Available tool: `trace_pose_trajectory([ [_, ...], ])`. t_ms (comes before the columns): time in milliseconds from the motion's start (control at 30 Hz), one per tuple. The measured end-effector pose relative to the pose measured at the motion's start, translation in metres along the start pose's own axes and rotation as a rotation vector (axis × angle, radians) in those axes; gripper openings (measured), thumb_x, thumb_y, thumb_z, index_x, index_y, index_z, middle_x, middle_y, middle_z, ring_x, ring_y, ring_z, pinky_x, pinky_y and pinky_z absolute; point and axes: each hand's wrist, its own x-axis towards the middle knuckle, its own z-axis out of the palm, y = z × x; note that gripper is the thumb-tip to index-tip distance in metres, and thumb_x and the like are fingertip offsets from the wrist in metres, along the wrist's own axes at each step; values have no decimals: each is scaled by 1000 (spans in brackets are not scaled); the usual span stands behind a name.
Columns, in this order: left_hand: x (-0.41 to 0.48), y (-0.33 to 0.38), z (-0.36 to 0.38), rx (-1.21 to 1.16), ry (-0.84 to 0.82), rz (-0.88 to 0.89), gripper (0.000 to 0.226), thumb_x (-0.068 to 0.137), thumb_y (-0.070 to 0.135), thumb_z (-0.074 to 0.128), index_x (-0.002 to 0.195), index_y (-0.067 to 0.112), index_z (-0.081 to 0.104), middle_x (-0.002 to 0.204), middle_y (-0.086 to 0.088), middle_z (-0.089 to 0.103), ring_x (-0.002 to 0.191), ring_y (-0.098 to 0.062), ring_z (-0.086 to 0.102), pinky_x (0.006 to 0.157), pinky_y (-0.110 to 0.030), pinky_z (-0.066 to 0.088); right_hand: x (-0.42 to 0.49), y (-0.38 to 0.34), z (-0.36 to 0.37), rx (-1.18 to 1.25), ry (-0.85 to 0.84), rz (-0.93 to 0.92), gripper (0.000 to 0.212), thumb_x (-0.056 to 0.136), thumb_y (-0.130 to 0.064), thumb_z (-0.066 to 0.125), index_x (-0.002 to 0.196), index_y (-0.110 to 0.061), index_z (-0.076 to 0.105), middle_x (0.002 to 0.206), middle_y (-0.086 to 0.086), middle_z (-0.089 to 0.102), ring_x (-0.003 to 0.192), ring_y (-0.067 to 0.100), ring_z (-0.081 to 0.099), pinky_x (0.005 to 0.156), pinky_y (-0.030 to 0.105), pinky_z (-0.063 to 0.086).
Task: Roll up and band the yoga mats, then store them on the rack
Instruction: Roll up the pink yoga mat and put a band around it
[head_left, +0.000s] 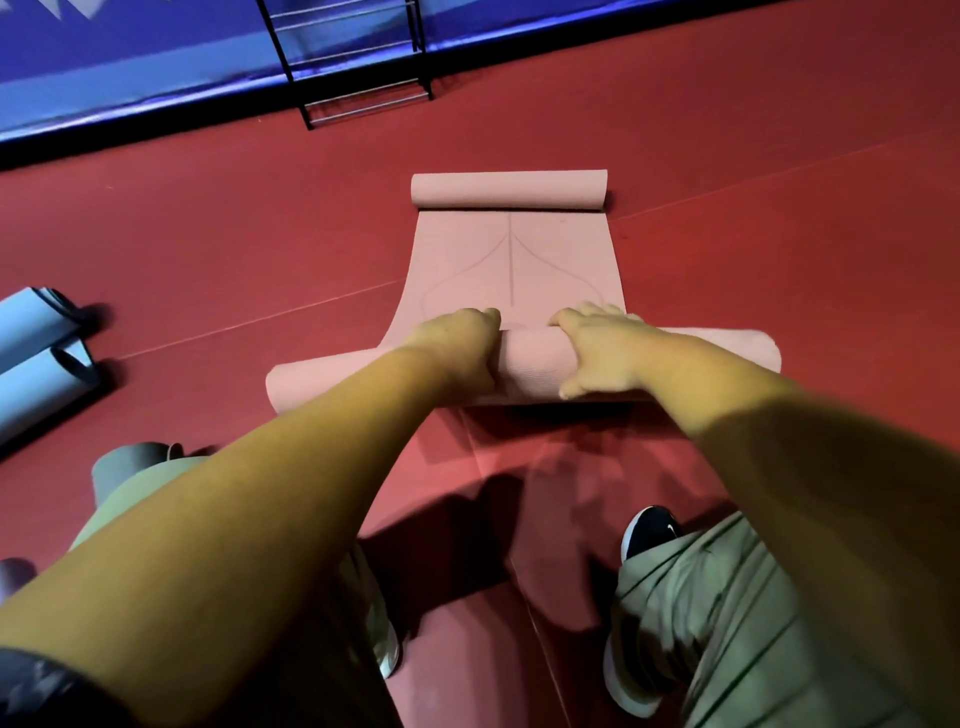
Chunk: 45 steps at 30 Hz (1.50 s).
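A: Setting?
B: Red padded floor (779, 208), with a blue wall pad (130, 62) along the far edge. The view looks down over both forearms.

A: Left side, status?
B: At far left, two light-blue mats (31, 379) lie rolled, side by side. At near left is a grey-green mat (130, 467), also rolled, partly hidden behind the left forearm. Bands on these three: cannot tell, the ends are dark and small.

A: Storage?
B: The black rack (363, 102) stands far off, left of centre, against the wall pad. None of the mats in view lies on it. Judgement: storing is not begun.

A: Work in hand?
B: The pink mat (511, 260) is at centre, running away from the person. Its near end is wound into a roll and the middle stretch lies flat. The far end curls up on itself into a small loose roll. The left hand (457, 343) sits on the near roll with its fingers curled over the top. The right hand (602, 353) is just beside it, fingers wrapped over the top and thumb spread on the near face. Both hold the roll, with a short bare stretch of it between them.

A: Remaining?
B: Judgement: the roll is part way along. Left to do are winding through to the far end and banding it. After that, every mat goes to the rack.
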Motion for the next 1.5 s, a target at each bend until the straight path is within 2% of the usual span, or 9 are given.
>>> trace_pose_trajectory([
  [100, 0, 1, -3, -38, -41, -12, 54, 67, 61, 82, 97, 24, 55, 96, 2, 64, 83, -25, 64, 72, -34, 55, -1, -1, 1, -25, 42, 17, 106, 70, -41, 93, 156, -32, 33, 145, 8, 43, 136, 35, 44, 107, 47, 43],
  [300, 4, 4, -3, 312, -15, 26, 87, 74, 65, 82, 137, 14, 51, 137, -10, 54, 129, -35, 54, 103, -50, 47, 2, 2, -2, 48, 9, 16, 83, 71, -32, 84, 145, -15, 50, 140, 12, 59, 125, 34, 59, 101, 42, 53],
  [433, 10, 4, 2, 168, 43, 46, 66, 78, 47, 84, 123, 14, 50, 128, -11, 63, 118, -38, 61, 93, -44, 50, 0, 1, -2, 39, -17, 34, 83, 72, -40, 84, 143, -14, 50, 139, 13, 59, 125, 35, 59, 101, 44, 54],
  [633, 6, -2, -7, -13, -107, 28, 52, 63, 61, 80, 94, 27, 55, 91, 4, 65, 82, -26, 64, 70, -33, 52, -3, -1, 4, -12, -7, -6, 99, 70, -48, 92, 151, -33, 37, 138, 5, 46, 128, 36, 52, 97, 46, 50],
  [733, 7, -1, -7, 54, -120, 47, 56, 67, 68, 78, 100, 28, 58, 100, 3, 67, 95, -27, 66, 84, -38, 56, -2, -1, 4, 16, -9, -37, 87, 71, -42, 89, 144, -37, 44, 125, 3, 51, 116, 36, 61, 94, 45, 55],
  [867, 6, 6, -1, 316, -45, 82, 84, 76, 60, 83, 138, 15, 50, 136, -10, 51, 127, -34, 53, 101, -50, 48, -2, 0, 0, 37, -23, -38, 82, 73, -41, 88, 146, -31, 49, 132, 7, 59, 121, 33, 59, 97, 40, 52],
  [1067, 8, 4, -2, 152, -36, 74, 54, 82, 41, 80, 122, 15, 55, 125, -10, 60, 113, -35, 61, 92, -43, 54, -3, -1, 1, 23, -26, 8, 92, 75, -47, 86, 153, -25, 41, 145, 6, 56, 131, 32, 54, 100, 41, 49],
  [1200, 7, 5, -8, 86, -82, 51, 57, 76, 44, 82, 107, 19, 42, 114, -6, 66, 100, -32, 65, 82, -39, 54, -3, -2, 6, -10, -36, 23, 102, 70, -45, 93, 154, -29, 37, 141, 8, 40, 129, 37, 49, 101, 46, 49],
  [1500, 7, 3, 7, 317, -42, 64, 89, 71, 53, 91, 135, 12, 44, 133, -9, 51, 119, -33, 61, 91, -48, 51, 3, -1, 2, 8, -21, -21, 73, 71, -38, 86, 134, -14, 58, 133, 11, 60, 119, 32, 59, 99, 38, 53],
])
